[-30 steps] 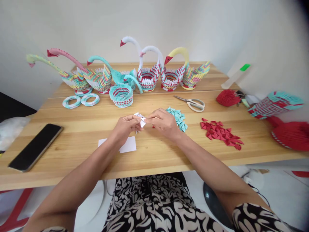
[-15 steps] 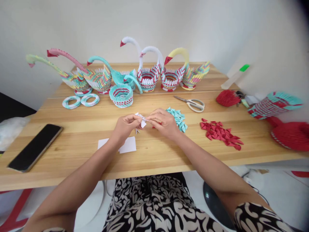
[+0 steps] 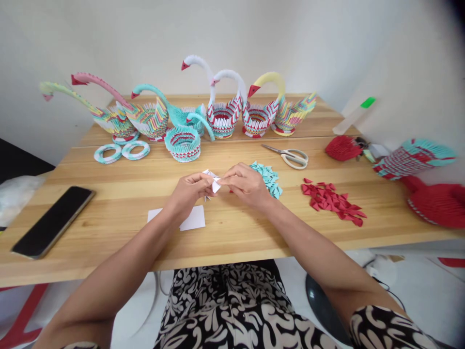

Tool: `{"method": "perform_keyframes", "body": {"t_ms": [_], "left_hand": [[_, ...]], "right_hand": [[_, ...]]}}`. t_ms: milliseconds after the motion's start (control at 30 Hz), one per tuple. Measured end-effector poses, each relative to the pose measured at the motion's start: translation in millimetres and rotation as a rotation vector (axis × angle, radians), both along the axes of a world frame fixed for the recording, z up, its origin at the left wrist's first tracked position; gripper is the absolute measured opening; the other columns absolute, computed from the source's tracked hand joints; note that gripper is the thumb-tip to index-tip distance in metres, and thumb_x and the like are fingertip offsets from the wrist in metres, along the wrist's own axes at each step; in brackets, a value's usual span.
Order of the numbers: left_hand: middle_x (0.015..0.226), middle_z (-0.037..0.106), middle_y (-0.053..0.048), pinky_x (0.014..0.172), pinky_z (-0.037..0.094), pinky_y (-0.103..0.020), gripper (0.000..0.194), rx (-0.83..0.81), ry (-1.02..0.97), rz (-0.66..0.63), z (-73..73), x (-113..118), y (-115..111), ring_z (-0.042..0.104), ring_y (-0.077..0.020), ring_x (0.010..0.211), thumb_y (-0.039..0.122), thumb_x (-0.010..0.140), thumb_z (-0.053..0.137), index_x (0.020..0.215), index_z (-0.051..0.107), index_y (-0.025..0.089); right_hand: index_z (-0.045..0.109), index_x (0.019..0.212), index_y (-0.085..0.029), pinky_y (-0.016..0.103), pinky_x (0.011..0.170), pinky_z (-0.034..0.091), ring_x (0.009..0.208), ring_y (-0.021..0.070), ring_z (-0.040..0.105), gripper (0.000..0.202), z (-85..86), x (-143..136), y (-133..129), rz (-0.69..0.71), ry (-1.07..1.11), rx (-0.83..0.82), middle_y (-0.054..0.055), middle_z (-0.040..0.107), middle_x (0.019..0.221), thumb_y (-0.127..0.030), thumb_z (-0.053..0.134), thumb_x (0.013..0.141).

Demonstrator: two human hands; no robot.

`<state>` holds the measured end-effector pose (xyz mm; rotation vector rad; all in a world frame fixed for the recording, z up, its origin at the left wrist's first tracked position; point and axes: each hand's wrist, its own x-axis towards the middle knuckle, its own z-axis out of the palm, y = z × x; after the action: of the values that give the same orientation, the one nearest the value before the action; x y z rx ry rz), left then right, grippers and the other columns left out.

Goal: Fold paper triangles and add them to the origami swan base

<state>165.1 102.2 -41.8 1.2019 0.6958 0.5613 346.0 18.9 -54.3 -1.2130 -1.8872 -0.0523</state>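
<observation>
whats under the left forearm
Flat, straight-edged white paper sticks out on both sides of the bare left forearm, on the light wooden table. The middle is covered, so the number of pieces cannot be told.

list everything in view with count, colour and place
paper swans: at least six, mixed colours, back row
basket: one, teal-red-white, before swans
rings: two, teal-white, back left
phone: one, black, left
scissors: one pair, pale handles, back centre-right
teal pieces: uncountable pile, teal, beside right hand
red pieces: uncountable pile, red, right
paper models: three, two red, one teal-red, far right
paper sheets: at least two, white, near left forearm
folded piece: one, white, between hands
table: one, wood-brown, beneath these
patterned clothing: black-cream, below table edge
left hand; right hand: one each, bare, centre
</observation>
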Motion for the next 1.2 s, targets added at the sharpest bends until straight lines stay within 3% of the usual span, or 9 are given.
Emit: {"method": "perform_keyframes", "body": {"t_ms": [233,367,433,533,600,667,833,1000,1200], "left_hand": [[0.075,0.070,-0.004,0.072,0.052,-0.028,0.027,-0.001,-0.071,-0.092,-1.5,-1,2,0.063,-0.0134,0.068,0.039,0.070,0.081,0.076,0.071,0.015],[0.073,0.069,-0.004,0.069,0.050,-0.027,0.028,0.082,-0.034,-0.064,-5.1,-1,3,0.061,-0.0134,0.067,0.042,0.074,0.078,0.074,0.071,0.015],[0.070,0.068,-0.003,0.068,0.050,-0.027,0.028,0.121,-0.002,-0.014,-5.1,-1,3,0.060,-0.0135,0.066,0.042,0.072,0.078,0.074,0.070,0.015],[0.071,0.068,-0.004,0.068,0.051,-0.028,0.028,0.178,0.024,0.038,-3.3,0,2,0.061,-0.0143,0.066,0.041,0.070,0.079,0.073,0.070,0.015],[0.071,0.069,-0.004,0.066,0.050,-0.027,0.028,0.226,0.034,0.038,-2.5,0,1,0.061,-0.0147,0.065,0.042,0.070,0.078,0.073,0.071,0.015],[0.069,0.069,-0.004,0.062,0.048,-0.026,0.028,0.278,0.041,0.031,-2.5,0,0,0.060,-0.0146,0.064,0.042,0.071,0.077,0.073,0.071,0.015],[0.066,0.067,-0.002,0.059,0.046,-0.024,0.029,0.367,0.053,0.030,-0.5,2,-5,0.058,-0.0136,0.062,0.044,0.073,0.076,0.072,0.071,0.015],[0.067,0.066,-0.002,0.059,0.045,-0.024,0.028,0.392,0.076,0.010,3.0,1,-7,0.057,-0.0132,0.061,0.043,0.075,0.074,0.072,0.070,0.015],[0.072,0.069,-0.003,0.061,0.045,-0.024,0.021,0.499,0.121,-0.065,1.4,2,-8,0.058,-0.0131,0.063,0.036,0.079,0.067,0.077,0.068,0.015]], "right_hand": [[0.073,0.091,-0.025,0.033,0.069,0.045,0.080,0.0175,0.058,0.029,1.0,3,-1,-0.057,-0.073,0.053,0.006,0.069,0.087,-0.019,0.045,0.096],[0.074,0.092,-0.024,0.034,0.072,0.046,0.081,0.0181,0.058,0.027,-0.7,0,0,-0.028,-0.022,0.035,0.007,0.069,0.088,-0.019,0.047,0.096],[0.073,0.094,-0.024,0.035,0.078,0.047,0.086,0.0183,0.060,0.026,0.9,-1,-1,-0.010,0.078,-0.055,0.007,0.070,0.093,-0.021,0.048,0.095],[0.070,0.110,-0.023,0.034,0.082,0.050,0.091,0.0177,0.063,0.026,6.9,-2,-4,0.013,0.402,-0.296,0.005,0.070,0.101,-0.031,0.050,0.095],[0.066,0.118,-0.023,0.030,0.073,0.051,0.086,0.0162,0.064,0.034,10.9,-3,-6,0.018,0.619,-0.475,0.005,0.070,0.099,-0.042,0.050,0.095],[0.068,0.112,-0.020,0.025,0.062,0.047,0.074,0.0141,0.062,0.040,12.5,-4,-6,0.020,0.709,-0.592,0.004,0.069,0.088,-0.052,0.051,0.093],[0.069,0.081,-0.015,0.023,0.055,0.037,0.061,0.0109,0.051,0.038,4.5,-9,-1,-0.043,0.636,-0.612,0.001,0.062,0.067,-0.053,0.065,0.081],[0.066,0.077,-0.016,0.024,0.059,0.037,0.063,0.0114,0.051,0.033,-1.6,-10,1,-0.076,0.561,-0.566,0.000,0.063,0.069,-0.048,0.062,0.084],[0.060,0.076,-0.017,0.025,0.062,0.035,0.066,0.0124,0.051,0.030,3.5,-10,-3,-0.156,0.403,-0.449,0.001,0.061,0.070,-0.043,0.055,0.091]]}}
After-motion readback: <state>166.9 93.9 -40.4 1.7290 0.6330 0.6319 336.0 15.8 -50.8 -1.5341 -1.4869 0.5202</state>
